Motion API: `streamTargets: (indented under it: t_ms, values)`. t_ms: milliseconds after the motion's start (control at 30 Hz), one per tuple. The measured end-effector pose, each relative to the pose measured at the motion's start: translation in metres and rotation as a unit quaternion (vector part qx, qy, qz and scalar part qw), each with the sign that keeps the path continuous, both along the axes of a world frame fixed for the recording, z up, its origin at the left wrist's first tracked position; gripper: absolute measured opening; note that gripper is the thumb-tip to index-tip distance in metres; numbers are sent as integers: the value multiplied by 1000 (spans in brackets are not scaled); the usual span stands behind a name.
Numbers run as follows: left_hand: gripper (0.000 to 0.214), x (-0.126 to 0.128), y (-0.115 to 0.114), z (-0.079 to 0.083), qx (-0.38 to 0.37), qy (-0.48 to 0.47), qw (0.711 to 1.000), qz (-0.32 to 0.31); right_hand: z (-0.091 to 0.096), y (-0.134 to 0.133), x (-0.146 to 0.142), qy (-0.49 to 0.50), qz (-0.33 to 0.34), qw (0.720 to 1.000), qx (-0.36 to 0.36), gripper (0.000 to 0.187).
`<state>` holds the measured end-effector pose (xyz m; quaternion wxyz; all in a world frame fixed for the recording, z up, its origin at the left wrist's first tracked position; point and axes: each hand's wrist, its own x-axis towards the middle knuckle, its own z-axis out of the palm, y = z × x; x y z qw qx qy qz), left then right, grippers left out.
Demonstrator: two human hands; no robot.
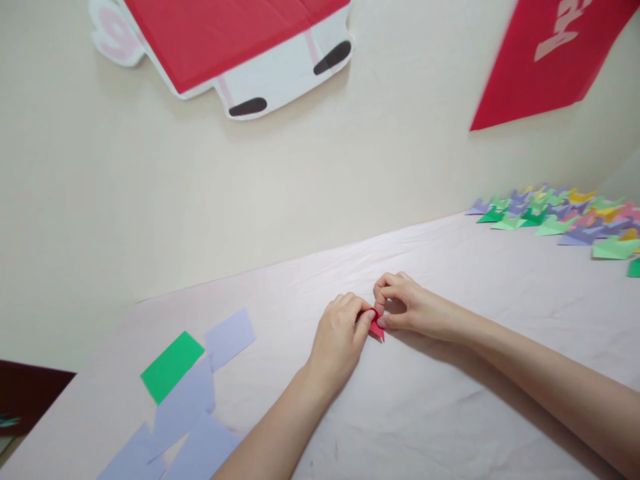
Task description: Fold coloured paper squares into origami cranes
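Observation:
A small piece of folded red paper (378, 329) is held between both hands just above the pale cloth. My left hand (343, 325) pinches its left side with thumb and forefinger. On the right side, the thumb and fingertips of my right hand (404, 303) close on its edge. A pointed corner of the paper sticks out below the fingers. The rest of the fold is hidden behind the fingertips.
Flat lilac sheets (184, 403) and a green sheet (173, 367) lie at the left. Several folded paper figures (553, 223) in mixed colours stand at the far right. A wall (240, 200) with red decorations (550, 67) rises behind the cloth-covered table (450, 413).

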<state>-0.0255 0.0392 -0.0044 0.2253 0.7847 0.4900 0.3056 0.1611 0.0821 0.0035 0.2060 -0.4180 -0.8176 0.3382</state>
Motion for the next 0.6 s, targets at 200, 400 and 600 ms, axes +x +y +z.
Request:
streamTargets:
  t_ms: [200,400,600]
  values:
    - [17,1,1,2,-4,12,1000,9,0,7,7,28,37,998,-36,11]
    - [19,1,1,3,-2,23,1000,4,-2,4,0,24,8,1000,-5,11]
    - [6,3,-1,5,-15,-18,1000,6,-4,1,-2,14,-9,1000,24,10]
